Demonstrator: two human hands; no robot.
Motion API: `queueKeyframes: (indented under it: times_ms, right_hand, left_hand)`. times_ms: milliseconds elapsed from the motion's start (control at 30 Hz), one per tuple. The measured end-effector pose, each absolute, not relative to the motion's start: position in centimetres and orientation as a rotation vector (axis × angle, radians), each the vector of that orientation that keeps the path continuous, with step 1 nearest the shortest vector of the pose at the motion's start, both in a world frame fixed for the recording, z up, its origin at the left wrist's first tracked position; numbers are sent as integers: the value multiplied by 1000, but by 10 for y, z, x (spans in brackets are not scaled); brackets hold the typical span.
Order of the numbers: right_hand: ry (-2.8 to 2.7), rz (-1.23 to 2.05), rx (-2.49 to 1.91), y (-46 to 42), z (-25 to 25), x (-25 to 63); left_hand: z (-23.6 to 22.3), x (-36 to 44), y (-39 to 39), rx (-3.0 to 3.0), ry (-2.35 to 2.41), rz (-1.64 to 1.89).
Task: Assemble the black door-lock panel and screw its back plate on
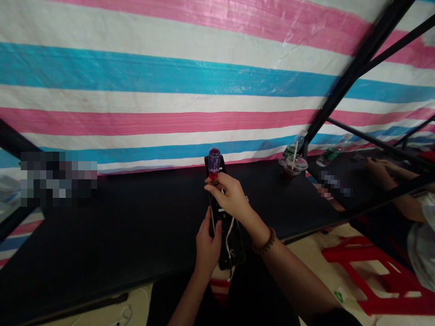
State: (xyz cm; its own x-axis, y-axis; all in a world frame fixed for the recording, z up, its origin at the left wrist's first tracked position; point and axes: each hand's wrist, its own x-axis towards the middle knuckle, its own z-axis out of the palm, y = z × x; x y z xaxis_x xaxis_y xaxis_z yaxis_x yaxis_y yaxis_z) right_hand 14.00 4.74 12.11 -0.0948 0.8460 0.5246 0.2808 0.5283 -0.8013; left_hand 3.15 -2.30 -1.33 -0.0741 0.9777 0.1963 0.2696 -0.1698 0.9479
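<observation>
My right hand (227, 194) is closed in a pinch on a screwdriver (214, 162) with a clear purple handle and a red collar. The handle points up, and its tip is hidden behind my fingers. Beneath it lies a long black device panel (234, 249), running from the table's back part to past its front edge. A white cable (229, 233) trails along the panel and ends in a small plug over the near end. My left hand (208, 240) grips the panel's left edge, thumb on top and fingers along the side.
On the right of the black table (136, 226) stand a lidded drink cup with a straw (294, 166) and a plastic bottle (301, 138). A black metal frame (340, 86) rises there. Farther right, another person's hands (377, 167) rest over a second table, near a red stool (377, 276).
</observation>
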Motion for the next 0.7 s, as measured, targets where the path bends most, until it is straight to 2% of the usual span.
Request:
queueKeyframes:
  times_ms: [133,333,467,700]
  right_hand:
    - [-1539,657,-962,48,116,141]
    - [-1753,619,-933,38,119,149]
    - [-1708,595,-962,36,117,147]
    - [-1472,829,-971,39,110,147]
  left_hand:
    - [-10,31,-23,1503,1374,1278]
    - [-9,31,-23,1494,1372,1277]
    - [-10,31,-23,1498,1375,1283]
    - [-10,30,-23,1482,1356,1292]
